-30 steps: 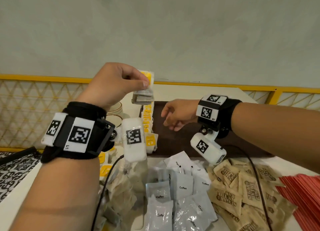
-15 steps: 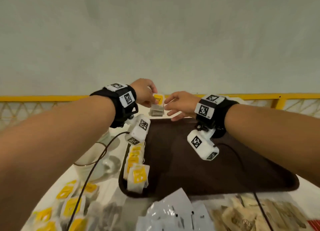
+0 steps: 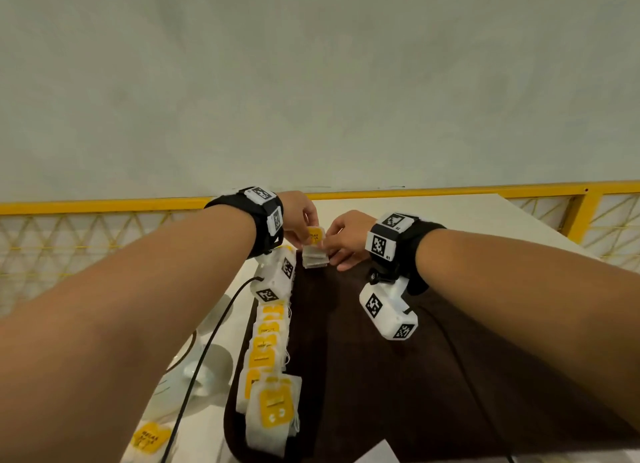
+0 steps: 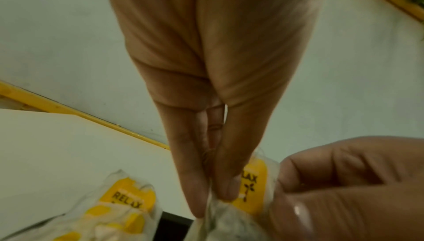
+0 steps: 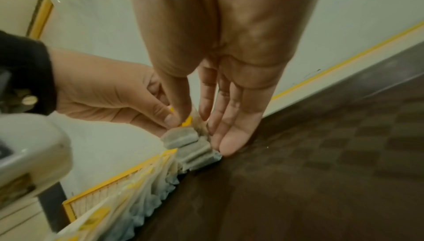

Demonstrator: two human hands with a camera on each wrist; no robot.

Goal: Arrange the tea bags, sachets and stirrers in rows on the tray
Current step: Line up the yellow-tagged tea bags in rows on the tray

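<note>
Papery yellow-tagged tea bags [image 3: 314, 251] pinched by both hands, dark brown tray [image 3: 381, 376]

Tea bags [image 3: 266, 358]: white w/ yellow labels, black "RELAX" print. Tray [image 3: 381, 376]: dark brown, faint checker pattern. Table [image 3: 450, 216]: white. Railing [image 3: 450, 192]: yellow. Wall [image 3: 311, 81]: pale grey-green. Wrist bands [image 3: 391, 240]: black w/ b&w square markers.
</note>
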